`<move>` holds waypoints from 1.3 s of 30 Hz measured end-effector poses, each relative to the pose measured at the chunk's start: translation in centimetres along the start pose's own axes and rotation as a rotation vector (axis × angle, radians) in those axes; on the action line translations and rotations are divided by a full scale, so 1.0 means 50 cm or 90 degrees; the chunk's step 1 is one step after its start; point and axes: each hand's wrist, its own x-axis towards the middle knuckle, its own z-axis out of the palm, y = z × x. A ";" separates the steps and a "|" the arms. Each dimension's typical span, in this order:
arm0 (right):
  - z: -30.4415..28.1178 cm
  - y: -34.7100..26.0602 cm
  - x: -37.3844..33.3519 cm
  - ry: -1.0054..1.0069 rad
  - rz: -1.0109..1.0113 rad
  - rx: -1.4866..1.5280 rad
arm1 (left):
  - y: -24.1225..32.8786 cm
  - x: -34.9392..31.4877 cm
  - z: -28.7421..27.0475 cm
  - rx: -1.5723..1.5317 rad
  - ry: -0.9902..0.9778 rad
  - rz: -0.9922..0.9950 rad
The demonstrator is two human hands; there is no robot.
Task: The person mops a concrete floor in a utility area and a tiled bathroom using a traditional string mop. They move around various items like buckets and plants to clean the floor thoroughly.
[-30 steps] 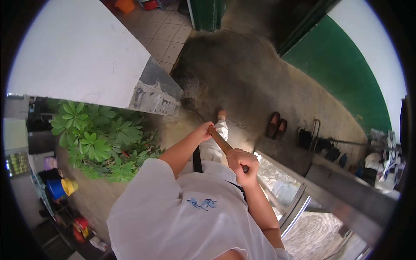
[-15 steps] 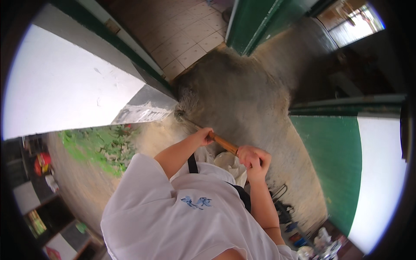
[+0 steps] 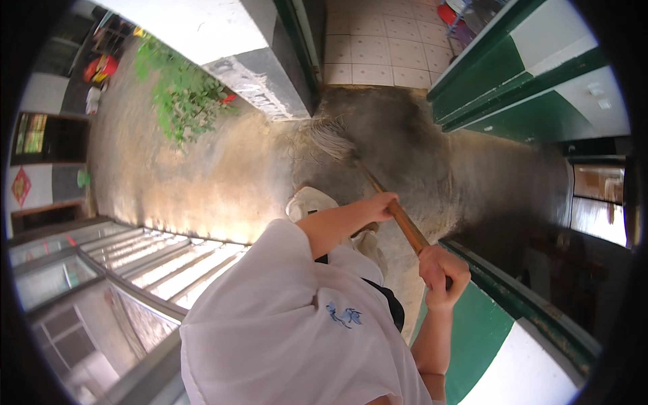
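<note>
Both of my hands are closed around the wooden handle of a string mop (image 3: 408, 227). My left hand (image 3: 383, 206) grips it partway along the handle, and my right hand (image 3: 443, 275) wraps the top end, close to my right side. The handle slants away to the far left. Its grey strings (image 3: 332, 139) lie spread on the concrete floor (image 3: 378, 158), which looks dark and damp around them. They rest near the foot of a wall corner, slightly ahead of my shoes.
A wall corner (image 3: 260, 84) juts in at the far left. Beyond it lies a tiled floor (image 3: 374, 50) through a doorway. Green-and-white walls (image 3: 486, 111) stand at the far right. A leafy plant (image 3: 182, 94) grows at the left, and a green-and-white wall (image 3: 472, 337) is close by my right arm.
My view has turned, so the courtyard at the left shows more. The mop strings have fanned out and moved off the wall corner. Both hands keep their hold on the handle.
</note>
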 end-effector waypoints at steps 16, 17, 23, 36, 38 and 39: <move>0.045 -0.269 0.047 -0.233 -0.364 -0.003 | -0.127 -0.222 0.220 -0.139 -0.284 -0.058; 0.077 -0.298 0.043 -0.245 -0.345 -0.003 | -0.110 -0.256 0.207 -0.151 -0.275 -0.040; 0.251 -0.292 0.062 -0.420 -0.362 0.055 | 0.048 -0.408 0.023 -0.225 -0.254 0.108; 0.658 0.019 0.108 -0.558 -0.131 0.200 | 0.278 -0.420 -0.578 -0.396 0.062 0.393; 0.684 0.021 0.116 -0.615 -0.122 0.224 | 0.256 -0.425 -0.620 -0.449 0.074 0.420; 0.692 0.026 0.114 -0.627 -0.098 0.233 | 0.241 -0.426 -0.639 -0.475 0.080 0.433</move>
